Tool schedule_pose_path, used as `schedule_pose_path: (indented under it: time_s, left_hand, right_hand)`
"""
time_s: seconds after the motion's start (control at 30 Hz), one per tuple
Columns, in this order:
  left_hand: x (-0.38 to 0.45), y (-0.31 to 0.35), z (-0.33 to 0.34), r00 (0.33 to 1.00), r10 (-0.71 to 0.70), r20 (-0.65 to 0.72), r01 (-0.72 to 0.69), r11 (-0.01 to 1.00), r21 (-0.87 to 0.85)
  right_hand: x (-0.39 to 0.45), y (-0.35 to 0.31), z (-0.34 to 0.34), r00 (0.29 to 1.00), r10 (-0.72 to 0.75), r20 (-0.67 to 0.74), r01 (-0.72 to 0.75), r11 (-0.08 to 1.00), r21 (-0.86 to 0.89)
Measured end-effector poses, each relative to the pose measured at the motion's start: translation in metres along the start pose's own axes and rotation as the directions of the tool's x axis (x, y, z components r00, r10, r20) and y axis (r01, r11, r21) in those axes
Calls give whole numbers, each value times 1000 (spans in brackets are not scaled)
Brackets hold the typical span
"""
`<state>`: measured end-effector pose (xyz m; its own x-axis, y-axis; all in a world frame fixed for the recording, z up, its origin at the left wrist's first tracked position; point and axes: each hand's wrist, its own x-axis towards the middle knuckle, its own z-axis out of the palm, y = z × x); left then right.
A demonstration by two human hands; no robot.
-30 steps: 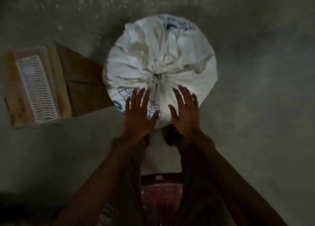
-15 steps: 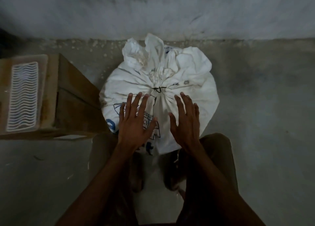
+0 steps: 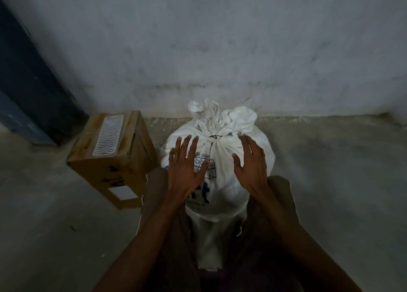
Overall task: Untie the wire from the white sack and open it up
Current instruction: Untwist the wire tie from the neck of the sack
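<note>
Well, from the head view the job looks barely begun. The sack (image 3: 220,159) stands upright on the floor (image 3: 330,181), close to the wall (image 3: 220,49), between my knees, and its neck is gathered tight. The wire (image 3: 214,136), a thin dark twist, sits round that neck, with the loose cloth bunched above it. Nothing is untied and the mouth is closed, so I judge that everything is left to do: find the twisted ends, unwind them, pull the wire away, then spread the neck.

My left hand (image 3: 184,170) is in front of the sack's near face, on its left side, palm toward the cloth and fingers straight and spread, the fingertips reaching up to just below the wire. I cannot tell whether it touches the cloth. My right hand (image 3: 251,168) mirrors it on the right side, fingers straight and fanned, thumb turned inward toward the knot. Both grips are wide and hold nothing. The knot lies between the two hands, a little above them, so I'd say a short reach up and inward would bring the fingertips onto it.

A box (image 3: 114,155) stands on the floor just left of the sack.
</note>
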<state>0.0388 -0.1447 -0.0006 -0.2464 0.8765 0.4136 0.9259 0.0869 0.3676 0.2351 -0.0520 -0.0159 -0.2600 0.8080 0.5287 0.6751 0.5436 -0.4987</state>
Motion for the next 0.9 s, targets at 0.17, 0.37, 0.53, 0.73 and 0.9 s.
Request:
schedule_pose_path:
  time_s: [0.17, 0.37, 0.53, 0.73, 0.9]
  left_hand:
    - [-8, 4, -20, 1000, 13, -21, -13, 1000, 9]
    - [7, -6, -3, 998, 45, -47, -50, 993, -107]
    - [51, -27, 39, 999, 42, 10, -41, 989, -141]
    - [132, -65, 118, 983, 10, 186, 32, 975, -220]
    - [184, -87, 168, 967, 7, 254, 56, 969, -241]
  right_hand:
    - [-11, -11, -19, 999, -21, -39, 21, 1000, -4]
    - [2, 1, -6, 1000, -11, 13, 11, 1000, -5]
    - [32, 22, 31, 995, 2, 99, 2, 999, -36]
    - [100, 62, 108, 973, -13, 228, 16, 1000, -13]
    - [138, 100, 164, 951, -1, 311, -31, 995, 98]
